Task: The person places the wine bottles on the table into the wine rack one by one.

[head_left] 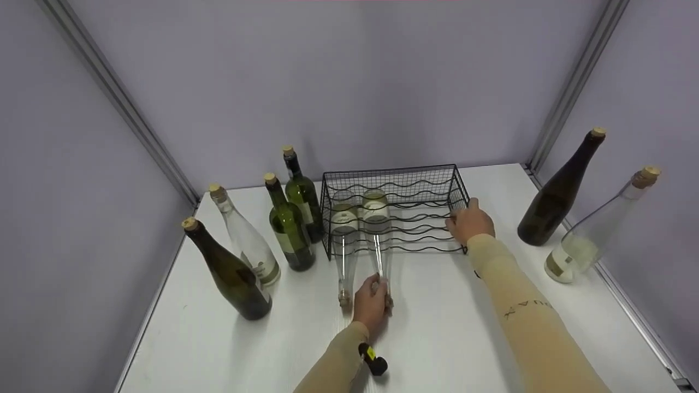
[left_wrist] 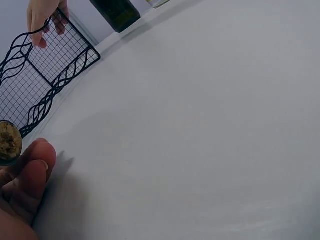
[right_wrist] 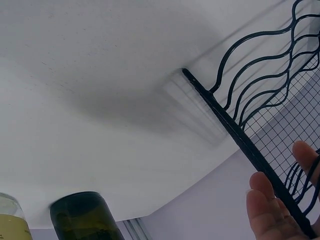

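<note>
A black wire wine rack (head_left: 418, 248) stands against the back wall with wavy bars across it. Two clear glass bottles lie in its left part, necks toward me: the left bottle (head_left: 344, 256) and the right bottle (head_left: 378, 245). My left hand (head_left: 370, 305) grips the right bottle's neck near its cork. In the left wrist view, the cork end (left_wrist: 10, 143) shows beside the curled fingers (left_wrist: 40, 162). At the rack's right end, my right hand (head_left: 474, 222) holds the side frame, its fingers (right_wrist: 262, 205) and thumb on either side of the wire.
Left of the rack stand two green bottles (head_left: 292, 240), a clear bottle (head_left: 246, 234) and a dark brown bottle (head_left: 232, 278), all corked. On the right are another dark bottle (head_left: 554, 196) and a clear bottle (head_left: 590, 240). Pale walls (head_left: 382, 82) enclose the white table (head_left: 437, 338).
</note>
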`<action>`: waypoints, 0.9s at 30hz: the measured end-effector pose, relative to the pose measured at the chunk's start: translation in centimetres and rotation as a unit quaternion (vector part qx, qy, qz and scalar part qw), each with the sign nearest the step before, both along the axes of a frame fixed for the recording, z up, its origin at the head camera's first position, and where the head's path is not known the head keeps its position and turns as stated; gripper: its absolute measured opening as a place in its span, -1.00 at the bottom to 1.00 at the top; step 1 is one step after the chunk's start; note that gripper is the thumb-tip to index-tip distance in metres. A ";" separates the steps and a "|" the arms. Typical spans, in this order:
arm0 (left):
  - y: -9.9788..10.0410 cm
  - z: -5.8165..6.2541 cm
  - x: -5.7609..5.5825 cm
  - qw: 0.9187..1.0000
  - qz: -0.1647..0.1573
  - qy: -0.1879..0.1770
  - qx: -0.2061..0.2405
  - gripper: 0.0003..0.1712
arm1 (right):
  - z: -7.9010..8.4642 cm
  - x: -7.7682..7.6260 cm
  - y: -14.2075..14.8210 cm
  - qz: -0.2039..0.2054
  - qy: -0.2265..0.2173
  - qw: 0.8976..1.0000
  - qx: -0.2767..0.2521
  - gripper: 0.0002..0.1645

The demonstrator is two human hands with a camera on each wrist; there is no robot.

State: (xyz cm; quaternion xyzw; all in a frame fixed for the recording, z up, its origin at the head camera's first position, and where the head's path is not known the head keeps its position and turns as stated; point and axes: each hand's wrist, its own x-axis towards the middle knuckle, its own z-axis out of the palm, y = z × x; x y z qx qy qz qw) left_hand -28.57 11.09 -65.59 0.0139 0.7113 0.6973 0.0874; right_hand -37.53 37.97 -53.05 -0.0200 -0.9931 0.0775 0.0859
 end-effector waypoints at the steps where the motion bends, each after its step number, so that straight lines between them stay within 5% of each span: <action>1: -0.1 0.0 0.1 1.000 -0.003 0.008 -0.009 -0.46 | 0.0 0.0 -0.1 0.000 0.000 1.000 0.000 -0.59; 8: 0.0 -0.4 0.2 0.990 0.015 0.085 -0.115 -0.38 | 0.0 0.1 0.0 0.001 0.008 1.000 0.002 -0.59; 27: 0.0 -1.2 0.1 0.989 0.018 0.091 -0.118 -0.36 | 0.0 0.1 -0.1 -0.001 -0.010 1.000 -0.002 -0.57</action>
